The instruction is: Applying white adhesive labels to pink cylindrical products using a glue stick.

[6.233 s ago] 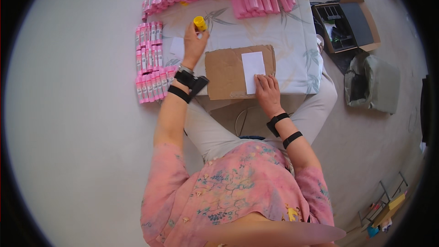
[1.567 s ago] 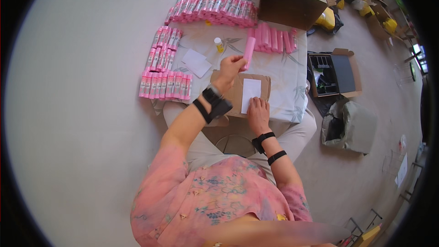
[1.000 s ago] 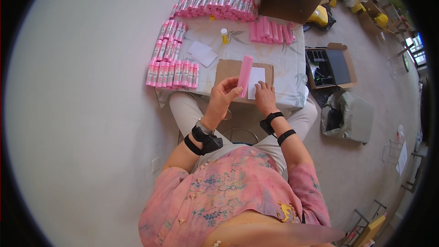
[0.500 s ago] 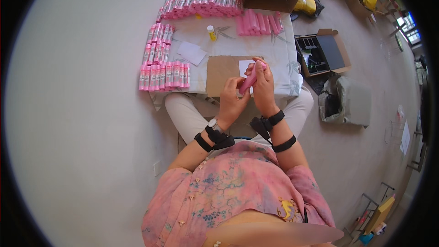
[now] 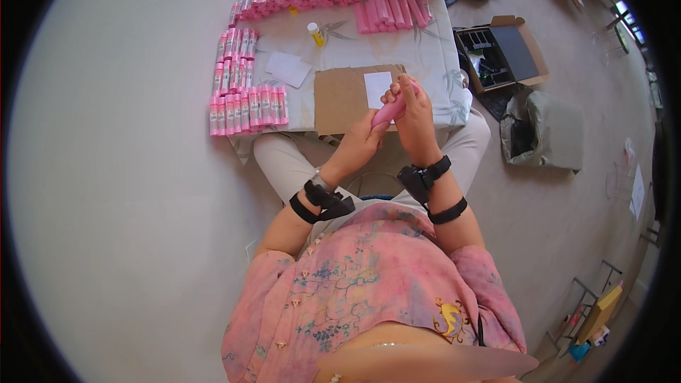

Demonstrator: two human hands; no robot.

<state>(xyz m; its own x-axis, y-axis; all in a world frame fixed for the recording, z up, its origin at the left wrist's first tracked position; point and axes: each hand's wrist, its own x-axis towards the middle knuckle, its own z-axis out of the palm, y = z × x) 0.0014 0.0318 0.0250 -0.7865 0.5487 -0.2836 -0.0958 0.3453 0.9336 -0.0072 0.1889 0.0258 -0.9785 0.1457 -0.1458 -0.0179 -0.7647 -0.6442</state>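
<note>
Both hands hold one pink tube (image 5: 389, 110) up in front of me, above the near edge of the cloth. My left hand (image 5: 360, 143) grips its lower end. My right hand (image 5: 414, 115) wraps its upper end, fingers curled over it. Just beyond lies a brown cardboard sheet (image 5: 342, 96) with a white label (image 5: 377, 89) on it. A small yellow bottle with a white cap (image 5: 314, 32) stands further back.
Rows of pink tubes (image 5: 247, 105) lie along the left and far edges of the pale cloth (image 5: 433, 64), with a loose batch (image 5: 392, 11) at the back. White paper slips (image 5: 286, 68) lie left of the cardboard. An open box (image 5: 505, 52) and a grey bag (image 5: 545, 130) sit on the floor at right.
My left hand put down the yellow bottle, picked up a pink tube from the back and brought it toward me. My right hand left the cardboard and joined it on the tube.
</note>
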